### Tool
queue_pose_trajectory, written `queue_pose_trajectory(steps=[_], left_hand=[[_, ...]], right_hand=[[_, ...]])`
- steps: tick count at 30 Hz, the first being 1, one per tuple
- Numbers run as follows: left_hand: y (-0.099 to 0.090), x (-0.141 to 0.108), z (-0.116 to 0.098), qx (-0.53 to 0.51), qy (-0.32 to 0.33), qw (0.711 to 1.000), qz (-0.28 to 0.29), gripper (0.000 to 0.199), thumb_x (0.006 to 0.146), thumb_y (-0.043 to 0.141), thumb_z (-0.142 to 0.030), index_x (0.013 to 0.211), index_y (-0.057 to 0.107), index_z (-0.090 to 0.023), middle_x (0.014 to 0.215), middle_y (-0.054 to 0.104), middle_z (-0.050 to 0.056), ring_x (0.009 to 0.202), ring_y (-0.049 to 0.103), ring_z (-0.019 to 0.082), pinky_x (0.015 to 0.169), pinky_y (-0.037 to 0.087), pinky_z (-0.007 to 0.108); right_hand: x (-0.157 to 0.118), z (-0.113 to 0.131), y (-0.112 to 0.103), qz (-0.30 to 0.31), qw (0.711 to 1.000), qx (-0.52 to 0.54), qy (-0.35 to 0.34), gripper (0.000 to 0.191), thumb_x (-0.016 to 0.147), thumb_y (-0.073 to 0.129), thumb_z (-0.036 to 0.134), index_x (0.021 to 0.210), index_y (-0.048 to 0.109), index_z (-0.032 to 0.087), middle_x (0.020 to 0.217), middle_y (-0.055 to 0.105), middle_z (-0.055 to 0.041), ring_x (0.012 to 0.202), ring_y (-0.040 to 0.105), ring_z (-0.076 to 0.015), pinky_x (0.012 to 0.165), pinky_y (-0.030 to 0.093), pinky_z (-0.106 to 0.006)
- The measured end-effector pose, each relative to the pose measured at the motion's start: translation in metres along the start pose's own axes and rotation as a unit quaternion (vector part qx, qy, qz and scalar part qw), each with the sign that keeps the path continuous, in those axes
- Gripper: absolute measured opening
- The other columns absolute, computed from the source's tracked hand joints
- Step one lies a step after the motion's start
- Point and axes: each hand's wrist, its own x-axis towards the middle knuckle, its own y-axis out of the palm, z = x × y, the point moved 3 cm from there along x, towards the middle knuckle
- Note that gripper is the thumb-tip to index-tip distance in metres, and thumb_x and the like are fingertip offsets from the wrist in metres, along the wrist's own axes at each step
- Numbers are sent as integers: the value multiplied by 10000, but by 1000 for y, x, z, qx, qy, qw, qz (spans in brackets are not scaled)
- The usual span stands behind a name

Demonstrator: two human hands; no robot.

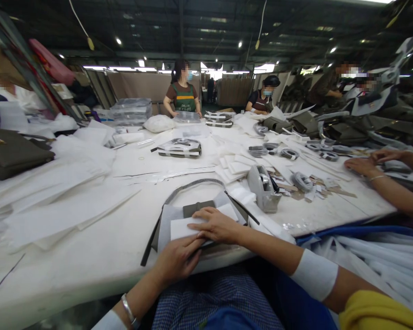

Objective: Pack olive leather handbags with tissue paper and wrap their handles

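Observation:
A dark olive bag [198, 207] lies at the near table edge, partly covered by grey-white wrapping. Its strap [192, 183], wrapped in grey, arches behind it. On top rests a white foam sheet [182, 228]. My right hand [215, 224] lies flat across the sheet with its fingers spread to the left. Against the sheet's lower edge is my left hand [181, 257], fingers pressed together at the bag's front edge, close to the right fingertips. What the left fingers hold, if anything, is hidden.
A grey tape dispenser [262, 188] stands right of the bag, near stacked white sheets [234, 166]. White paper [69, 201] spreads left. A wrapped bag [179, 148] lies ahead. A co-worker's hands [365, 164] are at the right; other people stand or sit beyond.

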Motion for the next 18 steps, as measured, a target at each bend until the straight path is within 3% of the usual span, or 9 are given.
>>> queue_pose_trajectory(steps=[4, 8, 12, 14, 18], left_hand=[[-12, -5, -7, -78, -17, 992, -95, 312, 941, 509, -176, 1231, 609, -233, 1169, 705, 66, 1059, 680, 185, 933, 555, 288], [-30, 7, -17, -81, -84, 977, -179, 359, 972, 476, -205, 1319, 550, -257, 1301, 635, 74, 1215, 597, 214, 1039, 498, 356], [-18, 28, -15, -25, -143, 982, -121, 529, 988, 463, -347, 1493, 338, -253, 1528, 410, 106, 1391, 414, 262, 1093, 440, 432], [-3, 32, -10, 14, -162, 982, -95, 604, 986, 454, -406, 1532, 247, -252, 1558, 356, 122, 1386, 418, 284, 1055, 474, 444], [22, 27, -2, 91, -120, 987, -56, 674, 968, 465, -479, 1550, 196, -271, 1575, 326, 113, 1377, 430, 292, 1072, 455, 457]], right_hand=[[-5, -2, 3, -16, 1000, 21, -3, 408, 987, 465, 438, 1345, 586, 283, 1359, 516, -98, 1193, 438, -241, 1079, 345, -428], [-6, -1, 3, -18, 1000, 18, -13, 341, 968, 513, 425, 1248, 650, 287, 1343, 540, -88, 1217, 439, -239, 1074, 349, -442], [-3, -1, 6, -22, 999, 2, -33, 333, 962, 532, 365, 1253, 641, 245, 1313, 571, -112, 1257, 436, -229, 1079, 358, -429], [-3, 1, 9, -17, 999, -12, -49, 326, 951, 546, 319, 1227, 651, 180, 1283, 599, -126, 1270, 444, -227, 1101, 351, -402], [-16, 13, 9, -23, 998, -42, -41, 222, 952, 522, 244, 1028, 699, 133, 1159, 681, -110, 1205, 526, -212, 1114, 362, -359]])
